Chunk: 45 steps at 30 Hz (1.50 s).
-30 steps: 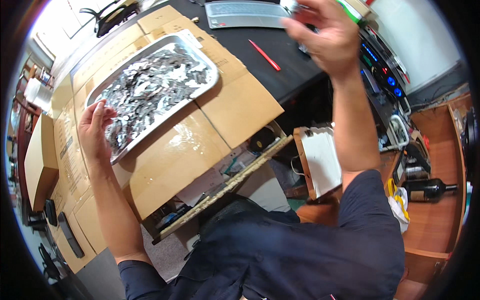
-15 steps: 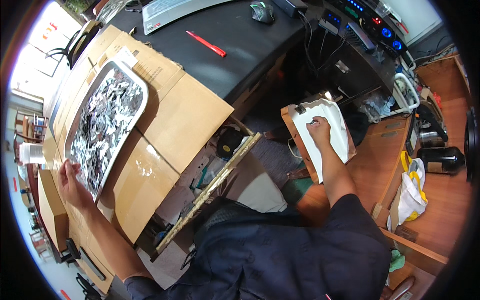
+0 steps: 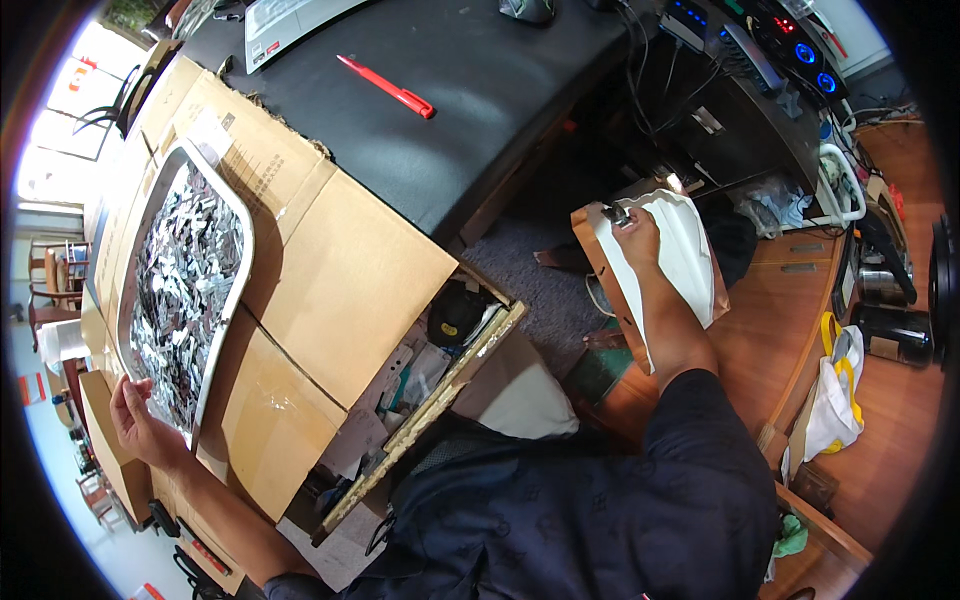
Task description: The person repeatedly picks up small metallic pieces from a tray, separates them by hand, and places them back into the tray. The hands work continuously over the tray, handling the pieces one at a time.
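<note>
A metal tray (image 3: 243, 262) heaped with shiny silver and dark strips (image 3: 190, 270) lies on flattened cardboard at the left. By its near end my left hand (image 3: 145, 428) is closed, fingertips drawn together; what they hold, if anything, is hidden. On the right stands an open brown paper bag (image 3: 612, 285) with a white inside (image 3: 672, 255). My right hand (image 3: 640, 240) is over its opening, fingers pinched on a small silvery piece (image 3: 627, 221). A small dark thing (image 3: 610, 212) sits at the bag's rim, touching or very near those fingertips; its kind is unclear.
The flattened cardboard (image 3: 340, 250) overlaps a black desk top (image 3: 450, 110) with a red pen (image 3: 385, 87), a laptop (image 3: 290, 30) and a mouse (image 3: 527, 9). Below is an open drawer (image 3: 440, 400) of small items. A white and yellow bag (image 3: 835, 400) lies right.
My right hand has moved up toward the bag's rim, its fingertips now by the small dark thing. My left hand stays by the tray. The whole view has shifted slightly.
</note>
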Each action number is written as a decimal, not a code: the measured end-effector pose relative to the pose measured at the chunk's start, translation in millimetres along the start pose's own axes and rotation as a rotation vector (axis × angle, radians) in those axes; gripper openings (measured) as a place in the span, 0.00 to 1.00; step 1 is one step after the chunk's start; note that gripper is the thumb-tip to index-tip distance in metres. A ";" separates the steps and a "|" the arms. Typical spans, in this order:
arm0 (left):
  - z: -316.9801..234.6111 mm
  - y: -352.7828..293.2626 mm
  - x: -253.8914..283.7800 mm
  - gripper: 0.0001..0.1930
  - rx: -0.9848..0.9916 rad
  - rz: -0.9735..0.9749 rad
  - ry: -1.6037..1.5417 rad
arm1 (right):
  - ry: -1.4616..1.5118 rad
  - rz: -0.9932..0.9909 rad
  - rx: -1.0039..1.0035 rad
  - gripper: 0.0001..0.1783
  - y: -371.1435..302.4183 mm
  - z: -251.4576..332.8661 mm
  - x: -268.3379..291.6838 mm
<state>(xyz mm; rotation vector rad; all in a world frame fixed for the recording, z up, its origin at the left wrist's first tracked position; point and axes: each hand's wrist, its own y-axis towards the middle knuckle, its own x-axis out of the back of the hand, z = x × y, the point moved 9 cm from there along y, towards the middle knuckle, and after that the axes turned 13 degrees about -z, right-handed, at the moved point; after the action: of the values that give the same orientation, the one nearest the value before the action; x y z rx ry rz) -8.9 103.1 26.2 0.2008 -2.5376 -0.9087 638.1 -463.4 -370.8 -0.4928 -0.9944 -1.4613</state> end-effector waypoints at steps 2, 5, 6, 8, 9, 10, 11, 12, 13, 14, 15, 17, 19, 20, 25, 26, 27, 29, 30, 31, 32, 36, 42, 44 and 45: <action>1.8 -0.5 0.3 0.13 0.006 0.001 0.004 | 0.027 -0.010 0.023 0.26 0.9 3.8 -1.2; 3.9 0.8 0.4 0.13 0.018 0.012 -0.036 | 0.016 0.004 0.033 0.26 -0.3 6.6 -3.9; 3.9 0.9 0.2 0.13 0.012 0.019 -0.042 | -0.012 0.018 0.016 0.26 -0.8 5.4 -5.2; 4.5 1.2 0.9 0.13 0.011 0.017 -0.049 | 0.038 0.035 -0.002 0.26 -1.7 6.4 -6.3; 3.8 1.1 0.9 0.13 0.003 0.020 -0.052 | 0.034 0.050 -0.044 0.26 -2.4 3.5 -7.2; 3.3 1.1 1.2 0.13 -0.001 0.018 -0.051 | 0.054 0.040 -0.014 0.26 -2.3 7.4 -5.7; 2.6 1.0 1.1 0.13 -0.005 0.017 -0.051 | 0.057 0.031 -0.006 0.26 -2.3 8.9 -4.3; 1.9 0.8 1.0 0.13 -0.006 0.017 -0.051 | 0.043 0.036 -0.025 0.26 -2.7 7.7 -4.0; 1.1 0.6 0.7 0.13 -0.007 0.017 -0.051 | 0.055 0.033 -0.006 0.27 -2.8 10.1 -2.9; 0.2 0.6 0.6 0.13 -0.008 0.016 -0.051 | 0.051 0.043 -0.014 0.27 -3.4 9.9 -3.2; -0.6 0.3 0.5 0.13 -0.009 0.015 -0.044 | 0.039 0.056 -0.033 0.27 -3.9 8.3 -3.9; -1.8 -0.4 0.4 0.13 -0.010 0.014 -0.030 | 0.034 0.055 -0.009 0.29 -4.4 10.3 -3.9; -2.2 -0.9 0.1 0.13 -0.003 0.012 -0.042 | 0.016 0.059 -0.003 0.31 -4.7 9.5 -5.4; -2.2 -1.1 -0.2 0.13 0.001 0.012 -0.048 | 0.004 0.061 -0.002 0.32 -4.8 8.4 -6.5; -3.6 -1.7 -1.0 0.13 -0.007 0.017 -0.065 | -0.035 0.071 0.010 0.35 -5.1 2.9 -12.3; -3.2 -1.7 -0.4 0.13 -0.004 0.012 -0.064 | -0.027 0.063 0.017 0.35 -5.0 3.2 -12.2; -3.0 -1.9 -0.7 0.13 -0.002 0.018 -0.070 | -0.046 0.061 0.002 0.35 -5.0 1.5 -12.4; -1.9 -2.2 -0.1 0.13 0.002 0.020 -0.071 | -0.023 0.010 0.071 0.35 -4.2 9.2 -7.6; -1.4 -2.2 0.0 0.13 0.003 0.023 -0.075 | -0.057 0.010 0.053 0.36 -4.2 7.9 -6.9; -0.8 -2.1 0.1 0.12 0.004 0.026 -0.080 | -0.012 0.015 0.055 0.36 -4.3 9.8 -6.3; -1.0 -2.1 0.1 0.12 -0.003 0.029 -0.088 | 0.003 0.043 0.017 0.37 -4.8 7.3 -7.6; -0.6 -2.4 0.3 0.12 0.003 0.020 -0.070 | 0.073 0.094 -0.063 0.38 -7.3 -3.5 -12.8; -10.7 -9.1 -3.5 0.11 0.018 -0.019 -0.126 | 0.074 -0.061 0.014 0.35 -13.1 -23.8 -4.2; -15.3 -11.3 -4.2 0.10 0.040 -0.040 -0.157 | 0.205 -0.166 -0.089 0.25 -20.3 -29.3 8.4; -17.8 -12.9 -4.7 0.09 0.050 -0.059 -0.183 | 0.145 -0.151 -0.126 0.22 -22.3 -28.8 17.0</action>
<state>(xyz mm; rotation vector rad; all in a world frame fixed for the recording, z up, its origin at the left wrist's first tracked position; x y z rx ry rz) 3.1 84.3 28.6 0.2180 -2.7381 -0.9242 621.3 -498.9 -379.2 -0.4028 -0.8422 -1.6780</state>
